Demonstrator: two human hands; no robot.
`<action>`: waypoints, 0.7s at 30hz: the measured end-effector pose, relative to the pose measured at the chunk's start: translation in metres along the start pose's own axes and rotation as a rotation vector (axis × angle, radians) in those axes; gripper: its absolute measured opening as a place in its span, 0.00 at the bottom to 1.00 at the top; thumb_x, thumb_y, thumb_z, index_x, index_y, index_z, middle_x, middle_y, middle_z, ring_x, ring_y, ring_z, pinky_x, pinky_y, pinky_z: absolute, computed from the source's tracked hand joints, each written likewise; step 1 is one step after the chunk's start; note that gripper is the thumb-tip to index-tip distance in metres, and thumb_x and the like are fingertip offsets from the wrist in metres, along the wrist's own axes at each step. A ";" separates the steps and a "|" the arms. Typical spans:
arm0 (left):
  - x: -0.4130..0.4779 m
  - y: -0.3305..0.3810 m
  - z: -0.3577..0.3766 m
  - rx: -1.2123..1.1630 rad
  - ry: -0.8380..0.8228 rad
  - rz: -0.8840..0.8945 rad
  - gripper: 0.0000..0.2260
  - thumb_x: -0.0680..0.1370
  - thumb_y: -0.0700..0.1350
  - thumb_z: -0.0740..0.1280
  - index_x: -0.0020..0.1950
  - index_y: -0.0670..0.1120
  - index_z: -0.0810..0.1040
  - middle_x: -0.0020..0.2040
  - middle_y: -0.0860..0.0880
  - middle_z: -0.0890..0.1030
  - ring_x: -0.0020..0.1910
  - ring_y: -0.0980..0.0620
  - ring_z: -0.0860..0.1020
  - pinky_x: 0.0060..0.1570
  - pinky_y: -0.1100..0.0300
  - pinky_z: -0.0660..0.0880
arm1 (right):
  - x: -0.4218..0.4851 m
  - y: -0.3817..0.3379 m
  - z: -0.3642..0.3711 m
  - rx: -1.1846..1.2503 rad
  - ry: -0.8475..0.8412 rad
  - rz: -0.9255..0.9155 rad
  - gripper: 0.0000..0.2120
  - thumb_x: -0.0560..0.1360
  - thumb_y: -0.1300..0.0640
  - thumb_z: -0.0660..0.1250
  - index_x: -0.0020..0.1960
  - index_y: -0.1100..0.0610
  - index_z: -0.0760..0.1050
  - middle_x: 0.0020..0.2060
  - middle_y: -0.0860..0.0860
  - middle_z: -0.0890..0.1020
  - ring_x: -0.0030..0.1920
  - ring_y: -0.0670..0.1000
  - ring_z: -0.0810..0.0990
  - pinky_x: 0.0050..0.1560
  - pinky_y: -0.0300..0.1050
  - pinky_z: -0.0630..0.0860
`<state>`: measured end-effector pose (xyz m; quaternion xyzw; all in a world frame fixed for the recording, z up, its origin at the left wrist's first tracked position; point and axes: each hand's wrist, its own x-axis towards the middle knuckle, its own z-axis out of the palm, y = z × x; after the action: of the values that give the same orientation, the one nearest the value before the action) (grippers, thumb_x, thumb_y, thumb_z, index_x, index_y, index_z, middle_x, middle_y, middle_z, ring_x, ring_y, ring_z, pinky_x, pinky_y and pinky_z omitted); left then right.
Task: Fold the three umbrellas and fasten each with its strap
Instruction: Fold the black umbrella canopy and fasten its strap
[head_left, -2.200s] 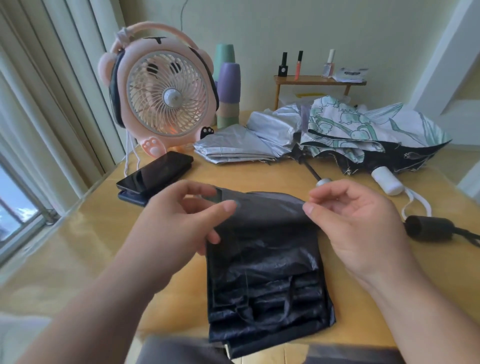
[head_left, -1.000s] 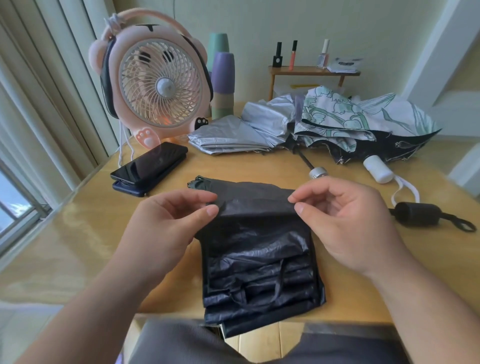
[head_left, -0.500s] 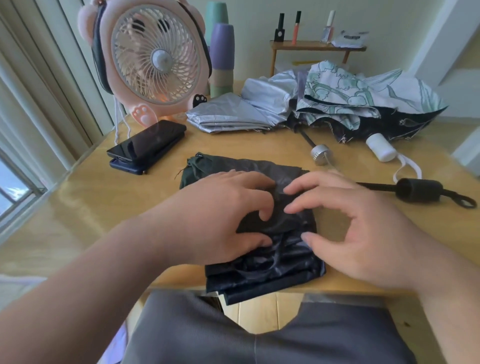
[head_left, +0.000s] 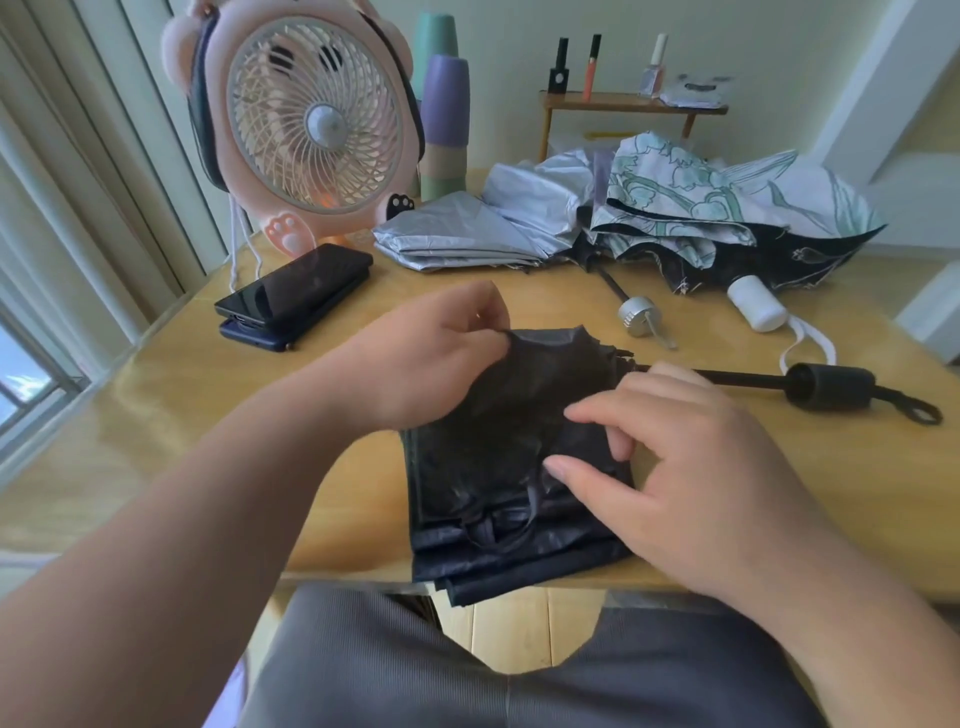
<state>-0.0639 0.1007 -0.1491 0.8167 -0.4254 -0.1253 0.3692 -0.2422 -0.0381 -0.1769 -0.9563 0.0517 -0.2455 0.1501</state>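
At the near edge of the table, the left hand is pinching a pleat of the black umbrella while the right hand, fingers extended, is pressing the folds, which need even flattening before rolling.

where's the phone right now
Head view: the phone lies at the left of the table, just before the pink fan, left of the silver umbrella.

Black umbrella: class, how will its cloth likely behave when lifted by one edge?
Probably floppy: the cloth creases and sags where the left hand pinches its edge. Likely slippery, given its sheen. The round handle might roll.
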 end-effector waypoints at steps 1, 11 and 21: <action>0.003 0.001 -0.001 -0.026 -0.004 -0.020 0.04 0.82 0.44 0.64 0.47 0.50 0.74 0.26 0.60 0.73 0.25 0.60 0.68 0.27 0.66 0.65 | 0.002 -0.001 0.001 -0.011 -0.040 0.042 0.18 0.71 0.38 0.67 0.54 0.47 0.83 0.33 0.40 0.71 0.41 0.44 0.72 0.40 0.40 0.73; 0.015 -0.004 -0.005 -0.186 0.000 -0.111 0.05 0.80 0.47 0.67 0.44 0.51 0.77 0.29 0.55 0.71 0.27 0.54 0.66 0.32 0.56 0.62 | 0.029 -0.005 0.011 -0.069 -0.133 0.204 0.13 0.77 0.47 0.67 0.61 0.42 0.81 0.31 0.38 0.66 0.36 0.40 0.68 0.34 0.33 0.61; 0.020 0.001 -0.012 -0.186 0.006 -0.147 0.06 0.82 0.42 0.65 0.45 0.47 0.76 0.19 0.59 0.66 0.16 0.60 0.63 0.17 0.69 0.57 | 0.039 0.002 0.022 -0.223 -0.119 0.089 0.14 0.78 0.57 0.63 0.56 0.45 0.84 0.45 0.44 0.84 0.47 0.52 0.82 0.39 0.45 0.77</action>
<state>-0.0463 0.0909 -0.1375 0.8082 -0.3498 -0.1887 0.4345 -0.1973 -0.0410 -0.1784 -0.9767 0.1122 -0.1741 0.0564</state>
